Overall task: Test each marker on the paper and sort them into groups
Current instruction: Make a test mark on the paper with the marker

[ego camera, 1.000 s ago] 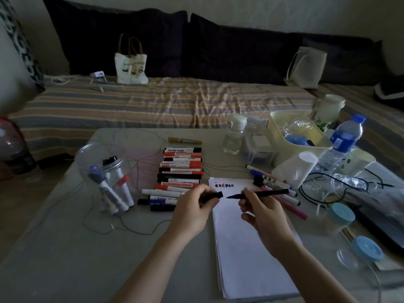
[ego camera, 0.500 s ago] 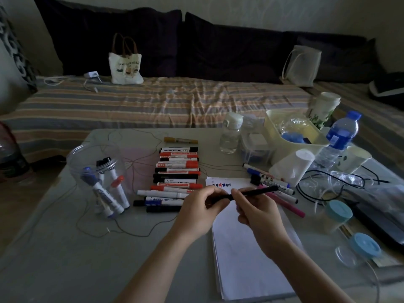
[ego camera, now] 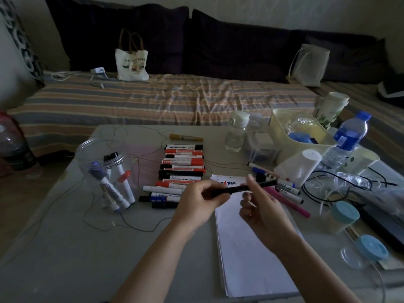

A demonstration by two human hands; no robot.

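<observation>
I hold a thin black marker [ego camera: 258, 186] level above the top of the white paper stack [ego camera: 251, 248]. My left hand [ego camera: 201, 200] grips its left end. My right hand [ego camera: 260, 204] holds its middle between thumb and curled fingers. Small colour test marks [ego camera: 227, 182] show at the top of the paper. Left of the paper, a row of red, black and blue markers [ego camera: 182, 169] lies on the table. Thin markers [ego camera: 282, 186] lie in a group right of the paper. A clear jar [ego camera: 105, 169] at left holds several more markers.
A yellow marker [ego camera: 185, 137] lies apart behind the row. The right side is crowded: a yellow basket [ego camera: 284, 136], water bottles [ego camera: 347, 138], a white cup [ego camera: 299, 165] on its side, black cables [ego camera: 323, 184], blue-lidded jars [ego camera: 343, 215]. A striped couch [ego camera: 153, 101] is behind the table.
The cap in my left hand and the marker in my right hand came together. The marker is now in one piece, held by both hands.
</observation>
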